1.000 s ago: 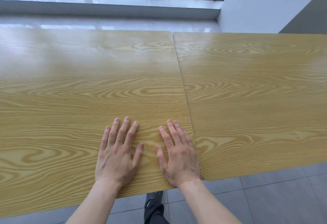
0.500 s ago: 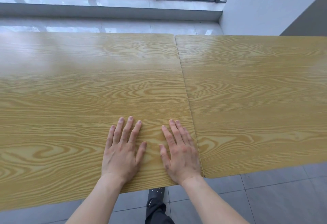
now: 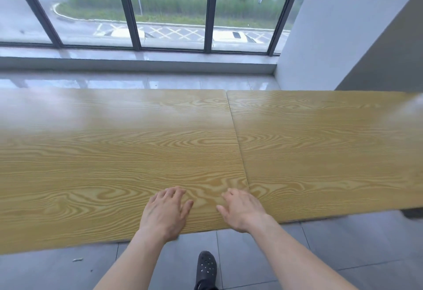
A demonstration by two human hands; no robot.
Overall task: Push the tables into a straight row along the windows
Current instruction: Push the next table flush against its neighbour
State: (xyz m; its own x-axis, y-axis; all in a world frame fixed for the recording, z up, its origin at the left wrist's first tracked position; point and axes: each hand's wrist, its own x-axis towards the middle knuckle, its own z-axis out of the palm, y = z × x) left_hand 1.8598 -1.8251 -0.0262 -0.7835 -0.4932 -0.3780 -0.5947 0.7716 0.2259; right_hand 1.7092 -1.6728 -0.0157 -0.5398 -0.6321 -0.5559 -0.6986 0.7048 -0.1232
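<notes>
Two light wood-grain tables stand side by side, their short edges touching along a thin seam. The left table (image 3: 103, 163) fills the left and middle of the view; the right table (image 3: 332, 152) runs off to the right. Their far edges line up, parallel to the windows (image 3: 171, 10). My left hand (image 3: 166, 213) lies palm down on the left table near its front edge, fingers slightly bent. My right hand (image 3: 240, 210) rests just left of the seam, fingers curled a little and apart. Neither hand holds anything.
A strip of glossy tiled floor (image 3: 148, 82) and a low grey sill (image 3: 137, 64) separate the tables from the windows. A white wall (image 3: 332, 26) juts in at the right. My black perforated shoe (image 3: 206, 269) stands on grey tiles below the table front.
The view has tilted up, so the windows and outside car park now show. Both hands slid back toward the table's front edge and their fingers curled from flat.
</notes>
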